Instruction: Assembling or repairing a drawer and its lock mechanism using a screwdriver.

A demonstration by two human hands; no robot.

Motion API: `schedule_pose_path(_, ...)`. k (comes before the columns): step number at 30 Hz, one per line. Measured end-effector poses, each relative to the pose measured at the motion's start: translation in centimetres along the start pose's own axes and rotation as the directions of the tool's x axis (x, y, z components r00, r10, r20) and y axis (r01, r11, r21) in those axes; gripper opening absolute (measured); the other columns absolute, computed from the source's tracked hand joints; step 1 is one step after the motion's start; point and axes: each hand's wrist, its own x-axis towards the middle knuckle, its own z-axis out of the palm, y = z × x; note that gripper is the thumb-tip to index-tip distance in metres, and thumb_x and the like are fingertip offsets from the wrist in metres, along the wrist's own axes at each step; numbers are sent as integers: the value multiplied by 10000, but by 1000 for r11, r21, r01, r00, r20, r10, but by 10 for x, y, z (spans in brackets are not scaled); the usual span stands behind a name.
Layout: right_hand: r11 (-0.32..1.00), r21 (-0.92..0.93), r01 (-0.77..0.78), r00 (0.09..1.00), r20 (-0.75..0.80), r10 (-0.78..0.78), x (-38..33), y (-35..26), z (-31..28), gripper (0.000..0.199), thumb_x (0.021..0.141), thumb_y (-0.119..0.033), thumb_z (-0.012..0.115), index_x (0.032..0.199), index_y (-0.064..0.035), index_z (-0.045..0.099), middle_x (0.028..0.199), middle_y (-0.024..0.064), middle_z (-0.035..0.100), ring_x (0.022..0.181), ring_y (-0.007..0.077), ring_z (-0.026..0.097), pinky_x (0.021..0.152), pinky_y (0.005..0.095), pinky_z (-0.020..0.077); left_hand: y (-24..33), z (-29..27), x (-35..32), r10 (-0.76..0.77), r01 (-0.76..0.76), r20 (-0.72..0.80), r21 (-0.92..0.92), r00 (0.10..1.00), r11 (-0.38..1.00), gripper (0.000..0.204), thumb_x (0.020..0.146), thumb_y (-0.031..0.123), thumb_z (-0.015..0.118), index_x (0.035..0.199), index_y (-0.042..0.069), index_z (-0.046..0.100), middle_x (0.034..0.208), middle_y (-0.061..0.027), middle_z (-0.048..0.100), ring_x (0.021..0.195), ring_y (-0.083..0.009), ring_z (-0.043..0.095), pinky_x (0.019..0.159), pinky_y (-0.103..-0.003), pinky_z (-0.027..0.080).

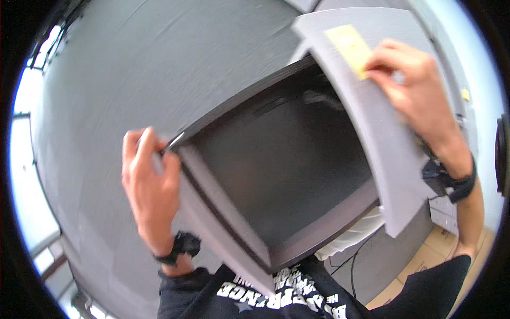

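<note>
The dark-framed unit (287, 165) sits between my hands. My left hand (151, 183) curls half closed at its corner; I can't tell whether it grips, so a slip there might tip the unit. My right hand (411, 87) pinches the yellow note (346, 48) on the pale panel (390, 154); a sharp tug could tear it.

Right hand (417, 87) pinching yellow note (346, 45) on grey panel (380, 143); left hand (153, 178) holding dark box (287, 170).

Smooth matt light-grey panel (387, 154), yellow paper note (346, 45), dark smooth-looking box (281, 165), black cloth sleeve (430, 287)
</note>
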Motion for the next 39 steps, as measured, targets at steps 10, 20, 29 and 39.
schedule_pose_path(10, 941, 87, 328, 927, -221, -303, 1, -16, 3, 81, 984, -44, 638, 1041, 9, 615, 950, 127, 692, 851, 209, 709, 766, 290, 582, -1, -6, -12, 32, -31, -64, 18, 997, 999, 162, 799, 58, 639, 955, 16, 622, 975, -130, 594, 793, -288, 627, 732, -419, 523)
schedule_pose_path(20, 710, 697, -100, 993, 111, 31, 32, -158, 104, 99, 884, -25, 709, 935, 50, 670, 767, 124, 671, 681, 189, 638, 653, 297, 498, -1, 0, -15, 26, -28, -72, -35, 997, 999, 164, 834, 77, 627, 969, -17, 625, 935, -105, 602, 857, -256, 622, 821, -387, 495)
schedule_pose_path(29, 643, 766, -13, 986, -97, 136, 54, -171, 151, 144, 890, -43, 689, 958, 66, 755, 859, 251, 719, 807, 391, 728, 776, 414, 586, -2, -2, -8, 77, -75, -66, 25, 995, 997, 156, 820, 68, 648, 963, 12, 620, 983, -149, 604, 822, -336, 644, 762, -432, 527)
schedule_pose_path(39, 727, 667, 160, 949, -307, 72, 58, -170, 166, 68, 801, 22, 674, 837, 60, 718, 819, 202, 677, 777, 373, 697, 705, 402, 566, 0, 1, -13, -18, 15, -39, -68, 999, 998, 211, 795, 77, 635, 994, 13, 610, 982, -142, 582, 850, -321, 603, 776, -415, 481)
